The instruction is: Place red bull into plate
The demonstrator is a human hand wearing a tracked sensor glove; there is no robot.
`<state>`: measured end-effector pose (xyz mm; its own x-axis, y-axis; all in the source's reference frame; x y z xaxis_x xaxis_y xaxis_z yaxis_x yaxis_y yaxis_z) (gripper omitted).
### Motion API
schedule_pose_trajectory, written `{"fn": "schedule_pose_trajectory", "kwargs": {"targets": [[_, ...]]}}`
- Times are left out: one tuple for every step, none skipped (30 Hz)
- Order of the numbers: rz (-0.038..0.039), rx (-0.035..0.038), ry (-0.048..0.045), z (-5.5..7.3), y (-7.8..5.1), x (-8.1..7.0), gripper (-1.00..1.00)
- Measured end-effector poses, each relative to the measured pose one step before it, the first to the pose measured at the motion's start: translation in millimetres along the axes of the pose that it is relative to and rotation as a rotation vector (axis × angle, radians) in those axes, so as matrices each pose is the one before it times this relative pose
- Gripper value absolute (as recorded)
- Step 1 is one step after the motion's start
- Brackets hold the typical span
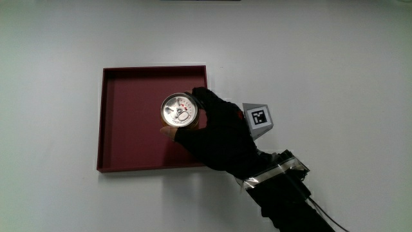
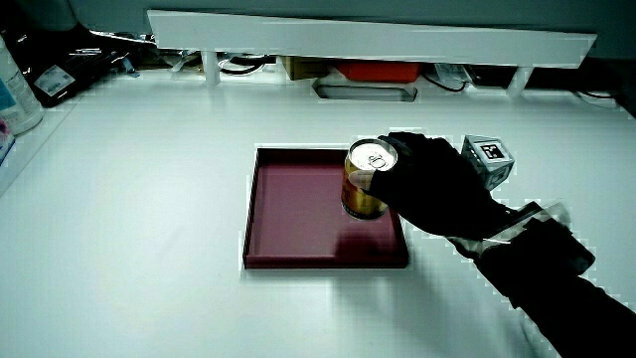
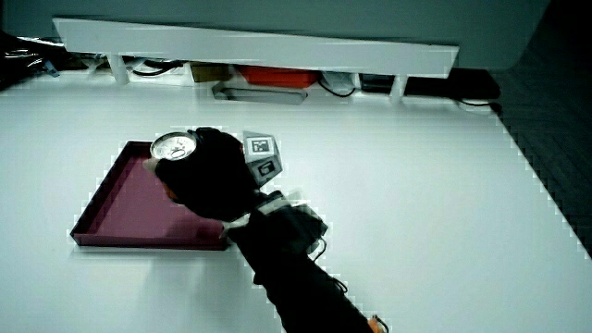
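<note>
Now the hand (image 1: pixel 215 132) is wrapped around the Red Bull can (image 1: pixel 179 110), fingers curled on its side, and the can sits upright over the dark red plate (image 1: pixel 129 145), a shallow square tray in the centre of the main view. In a side view the can (image 2: pixel 366 181) stands near the plate's corner, by the rim (image 2: pixel 298 263), though whether its base is touching the plate floor I cannot tell. That is the risk: let go while the can hangs above the floor and it may drop, wobble and tip. It also stands close to the raised edge, so a base landing on that lip could roll it out onto the white worktop (image 1: pixel 58 64).
</note>
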<state>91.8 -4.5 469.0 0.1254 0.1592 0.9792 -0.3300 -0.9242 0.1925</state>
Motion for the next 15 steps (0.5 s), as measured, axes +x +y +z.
{"fn": "schedule_pose_trajectory", "kwargs": {"targets": [[-0.03129,-0.00701,-0.01332,-2.39,-0.26,1.55,0.00],[-0.01476,-0.01178,-0.00402,-2.24,0.44,1.67,0.00],[0.00734,-0.00290,0.00434,-2.61,1.19,3.29,0.00],[-0.01519,-0.00549,-0.01535,-1.97,0.61,3.89,0.00],[-0.02208,-0.01026,0.00765,-2.00,0.46,1.61,0.00],[-0.00796,-0.00189,-0.00208,-1.43,1.14,3.86,0.00],[-0.02103,-0.00394,0.00703,-1.18,0.70,3.18,0.00],[-0.01448,-0.00576,-0.00142,-0.64,1.53,5.20,0.00],[-0.01106,0.00320,0.02367,-0.87,0.68,3.86,0.00],[-0.01394,-0.00051,-0.00656,-0.29,0.80,2.34,0.00],[-0.00556,-0.00180,-0.00368,-0.35,1.26,3.21,0.00],[0.00639,0.00149,0.00505,-0.68,1.56,4.06,0.00],[-0.00611,-0.00203,0.00199,-0.83,0.26,1.30,0.00],[-0.00746,-0.00023,-0.02007,-0.24,0.80,3.09,0.00],[-0.00398,0.00226,0.01326,-1.08,0.12,1.14,0.00]]}}
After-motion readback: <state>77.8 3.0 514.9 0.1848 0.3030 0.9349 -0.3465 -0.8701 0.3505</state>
